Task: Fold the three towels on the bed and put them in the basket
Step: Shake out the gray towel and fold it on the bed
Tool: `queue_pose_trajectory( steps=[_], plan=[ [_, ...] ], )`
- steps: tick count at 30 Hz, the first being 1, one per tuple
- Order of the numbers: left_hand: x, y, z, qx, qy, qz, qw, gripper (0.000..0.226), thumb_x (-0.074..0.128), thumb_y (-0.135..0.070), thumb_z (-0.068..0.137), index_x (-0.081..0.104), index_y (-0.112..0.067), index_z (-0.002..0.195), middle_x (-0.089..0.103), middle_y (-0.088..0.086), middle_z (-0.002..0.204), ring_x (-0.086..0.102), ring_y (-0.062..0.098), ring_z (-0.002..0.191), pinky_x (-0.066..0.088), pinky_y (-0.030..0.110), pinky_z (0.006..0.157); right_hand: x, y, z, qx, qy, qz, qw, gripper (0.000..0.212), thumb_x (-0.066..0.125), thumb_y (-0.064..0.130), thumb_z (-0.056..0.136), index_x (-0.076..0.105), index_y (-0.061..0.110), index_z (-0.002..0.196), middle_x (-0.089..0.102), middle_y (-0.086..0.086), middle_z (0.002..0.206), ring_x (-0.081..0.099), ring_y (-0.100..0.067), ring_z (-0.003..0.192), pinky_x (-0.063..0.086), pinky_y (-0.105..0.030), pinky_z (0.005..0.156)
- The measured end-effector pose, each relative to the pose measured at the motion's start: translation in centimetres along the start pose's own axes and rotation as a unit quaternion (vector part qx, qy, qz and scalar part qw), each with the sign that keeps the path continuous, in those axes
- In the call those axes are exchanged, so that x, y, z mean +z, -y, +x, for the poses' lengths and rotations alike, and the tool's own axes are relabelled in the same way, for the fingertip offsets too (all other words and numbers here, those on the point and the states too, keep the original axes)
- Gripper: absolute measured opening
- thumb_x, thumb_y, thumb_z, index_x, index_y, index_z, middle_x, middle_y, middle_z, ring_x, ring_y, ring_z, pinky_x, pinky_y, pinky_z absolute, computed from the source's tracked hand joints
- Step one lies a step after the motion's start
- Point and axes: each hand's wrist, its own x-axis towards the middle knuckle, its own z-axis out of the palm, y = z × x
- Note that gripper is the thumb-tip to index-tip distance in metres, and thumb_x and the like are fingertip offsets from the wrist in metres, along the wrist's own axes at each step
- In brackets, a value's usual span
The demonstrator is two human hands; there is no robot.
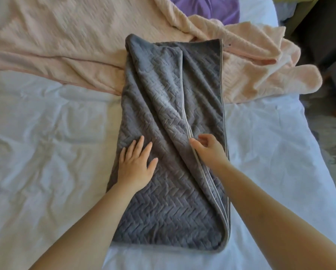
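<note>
On a white-sheeted bed [46, 133], near its front edge: a grey towel [163, 201] with a herringbone weave, folded lengthwise into a long strip running away from the camera. Left hand [136, 164] pressed flat on the grey cloth, fingers spread, gripping nothing. Right hand [206, 147] pinching the pale piped hem of the upper layer between thumb and fingertips. Beyond, toward the far edge, a rumpled peach towel [75, 41] partly under the grey one's far end. Farthest back, a purple towel [204, 8], mostly hidden.
</note>
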Motion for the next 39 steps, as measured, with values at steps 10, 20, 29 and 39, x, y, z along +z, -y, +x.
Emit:
queue_pose_trajectory(
  steps=[10, 20, 29, 39],
  plan=[
    [-3.2, 0.7, 4.6, -0.018, -0.091, -0.019, 0.995, 0.032, 0.059, -0.033, 0.089, 0.061, -0.021, 0.118, 0.056, 0.001, 0.128, 0.048, 0.028, 0.119, 0.035, 0.043, 0.097, -4.3, 0.6, 6.5, 0.054, -0.017, -0.069, 0.996, 0.013, 0.068, 0.015, 0.081, 0.057, 0.021, 0.080, 0.056, 0.005, 0.073, 0.058, -0.022, 0.076, 0.047, -0.031, 0.062],
    [-8.2, 0.0, 15.8, 0.012, -0.133, -0.074, 0.988, 0.035, 0.067, -0.021, 0.083, 0.063, -0.013, 0.117, 0.055, 0.007, 0.127, 0.051, 0.033, 0.115, 0.040, 0.044, 0.094, -2.1, 10.9, 13.8, 0.072, 0.032, 0.016, 0.997, 0.052, 0.061, 0.050, 0.085, 0.067, 0.002, 0.102, 0.067, -0.020, 0.089, 0.052, -0.011, 0.057, 0.036, -0.019, 0.052],
    [-13.7, 2.5, 28.6, -0.022, -0.168, -0.091, 0.981, 0.048, 0.057, -0.017, 0.090, 0.044, -0.010, 0.136, 0.041, 0.010, 0.144, 0.038, 0.034, 0.129, 0.032, 0.044, 0.104, -0.6, 15.4, 22.6, 0.101, 0.028, 0.155, 0.982, 0.072, 0.074, 0.049, 0.074, 0.049, 0.017, 0.133, 0.056, 0.000, 0.122, 0.055, -0.020, 0.111, 0.048, -0.043, 0.097],
    [-17.0, 6.0, 38.5, -0.045, -0.120, -0.008, 0.992, 0.046, 0.053, -0.042, 0.092, 0.043, -0.028, 0.135, 0.046, -0.001, 0.142, 0.038, 0.036, 0.125, 0.035, 0.048, 0.098, 0.0, 19.4, 29.8, 0.062, 0.059, 0.161, 0.983, 0.020, 0.074, 0.032, 0.081, 0.070, 0.014, 0.090, 0.073, -0.010, 0.093, 0.071, -0.026, 0.084, 0.059, -0.044, 0.075]
  ],
)
